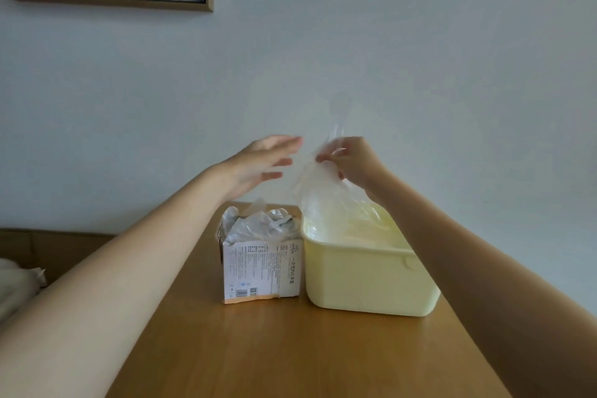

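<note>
Clear film (318,191) is pinched upright by the right hand (355,161); the left hand (255,165), fingers straight, is held just beside it.

Wooden table (290,352), narrow, runs toward wall; cardboard box (261,268) stands upright near far end, open top stuffed with crumpled clear plastic; pale yellow bin (365,281) stands just right of box, sides touching; both well back from near edge.
</note>
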{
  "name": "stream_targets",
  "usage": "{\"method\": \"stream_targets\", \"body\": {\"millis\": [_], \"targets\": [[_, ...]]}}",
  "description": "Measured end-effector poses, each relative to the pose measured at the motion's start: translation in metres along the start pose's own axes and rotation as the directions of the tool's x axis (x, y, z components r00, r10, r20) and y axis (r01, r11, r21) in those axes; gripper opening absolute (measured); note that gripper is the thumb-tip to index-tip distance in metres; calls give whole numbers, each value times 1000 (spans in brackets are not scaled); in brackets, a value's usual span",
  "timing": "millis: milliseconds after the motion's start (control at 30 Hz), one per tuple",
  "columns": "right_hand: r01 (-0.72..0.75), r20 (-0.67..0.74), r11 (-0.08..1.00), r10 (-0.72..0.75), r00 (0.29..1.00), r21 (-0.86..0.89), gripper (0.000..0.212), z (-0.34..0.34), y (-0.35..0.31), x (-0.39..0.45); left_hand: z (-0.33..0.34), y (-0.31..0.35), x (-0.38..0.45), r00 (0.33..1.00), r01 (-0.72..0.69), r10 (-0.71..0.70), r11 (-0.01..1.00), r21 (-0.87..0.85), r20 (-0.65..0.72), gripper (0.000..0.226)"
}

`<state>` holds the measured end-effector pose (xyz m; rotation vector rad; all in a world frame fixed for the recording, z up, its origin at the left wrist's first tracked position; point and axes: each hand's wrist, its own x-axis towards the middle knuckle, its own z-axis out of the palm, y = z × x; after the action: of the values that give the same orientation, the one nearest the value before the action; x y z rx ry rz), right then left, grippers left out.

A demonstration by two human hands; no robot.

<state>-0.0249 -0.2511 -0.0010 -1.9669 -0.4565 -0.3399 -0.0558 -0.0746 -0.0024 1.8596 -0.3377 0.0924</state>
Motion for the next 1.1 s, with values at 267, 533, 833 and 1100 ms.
{"method": "stream_targets", "body": {"millis": [267,533,833,1100], "targets": [[-219,393,967,151,907,133,56,-24,8,-14,54,-3,14,990,112,-93,975,193,-105,28],[-359,251,893,295,922,270,4,-33,26,-18,50,-18,11,982,128,-143,984,-122,-121,5],[-268,-416,935,152,896,-234,17,-43,31,-1,18,-34,11,900,194,-178,981,0,-399,18],[236,37,863,-246,968,-447,12,-26,1,-8,48,17,13,973,-217,229,944,249,-18,59]]}}
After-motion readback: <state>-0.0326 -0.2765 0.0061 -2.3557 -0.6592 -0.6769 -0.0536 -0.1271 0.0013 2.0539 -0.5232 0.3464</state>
